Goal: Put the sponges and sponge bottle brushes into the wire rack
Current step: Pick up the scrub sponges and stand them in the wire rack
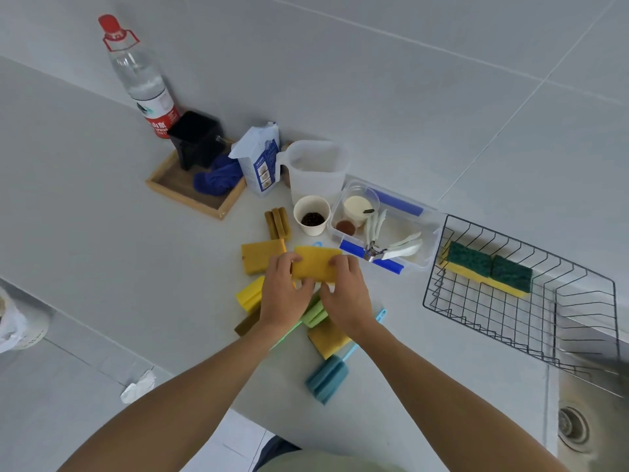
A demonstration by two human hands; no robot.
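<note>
Both hands grip one yellow sponge (315, 265) just above the counter, my left hand (284, 294) on its left end and my right hand (347, 294) on its right end. Under and around them lie another yellow sponge (258, 257), a third one (328, 337), and sponge bottle brushes: a brown-headed one (277, 223), a yellow-headed one (250, 294), a green one (315, 313) and a blue one (328, 378). The black wire rack (517, 321) stands at the right, holding two green-and-yellow scouring sponges (490, 269) side by side.
Behind the sponges stand a paper cup (312, 214), a clear lidded box (384, 229), a plastic jug (318, 170), a blue-white carton (260, 161), a wooden tray (195, 185) and a water bottle (143, 76). A steel sink (585, 420) lies under the rack's right end.
</note>
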